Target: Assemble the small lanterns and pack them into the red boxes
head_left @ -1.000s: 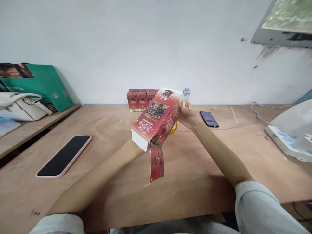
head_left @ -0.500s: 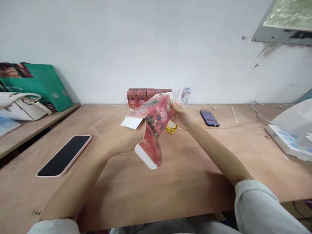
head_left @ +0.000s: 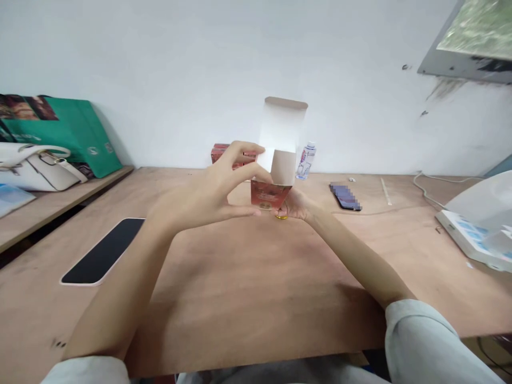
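A red printed cardboard box is held above the table with its mouth towards me, its white-lined lid standing up. My right hand grips the box from its right side and underneath. At the left of the box, my left hand has its fingers spread; two fingertips touch the left flap and front rim, and the thumb points at the lower left corner. Little of the box's interior shows. A yellow, gold-looking round item on the table peeks out below my right hand, mostly hidden.
Small red boxes stand by the wall, partly covered by my left hand. A clear bottle is right of them. Phones lie left and right. A white handbag, green bag and white device flank the table.
The box has turned from lying slanted with flaps hanging down to its mouth facing me, lid up. My left hand has come out from behind it and spread beside it.
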Action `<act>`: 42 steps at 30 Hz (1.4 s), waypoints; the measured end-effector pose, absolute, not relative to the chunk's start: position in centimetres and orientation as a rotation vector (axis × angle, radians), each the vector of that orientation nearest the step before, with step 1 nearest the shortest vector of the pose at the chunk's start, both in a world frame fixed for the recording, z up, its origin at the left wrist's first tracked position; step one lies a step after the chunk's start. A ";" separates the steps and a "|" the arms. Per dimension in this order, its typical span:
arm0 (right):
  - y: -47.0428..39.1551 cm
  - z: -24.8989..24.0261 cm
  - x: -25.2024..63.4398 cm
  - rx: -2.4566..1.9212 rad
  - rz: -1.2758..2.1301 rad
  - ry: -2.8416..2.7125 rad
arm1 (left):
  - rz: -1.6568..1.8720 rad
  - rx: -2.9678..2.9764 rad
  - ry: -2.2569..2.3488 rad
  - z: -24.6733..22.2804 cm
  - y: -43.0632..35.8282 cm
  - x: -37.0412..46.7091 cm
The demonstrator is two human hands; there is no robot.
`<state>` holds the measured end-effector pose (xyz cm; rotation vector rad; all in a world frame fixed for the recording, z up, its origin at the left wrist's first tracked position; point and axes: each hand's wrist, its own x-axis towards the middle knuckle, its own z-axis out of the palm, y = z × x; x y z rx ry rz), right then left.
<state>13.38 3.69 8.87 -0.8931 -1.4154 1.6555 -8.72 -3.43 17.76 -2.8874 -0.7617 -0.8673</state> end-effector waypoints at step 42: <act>5.1 9.0 17.3 -1.598 0.205 -2.360 | -1.384 -3.342 -1.613 8.5 6.6 -7.5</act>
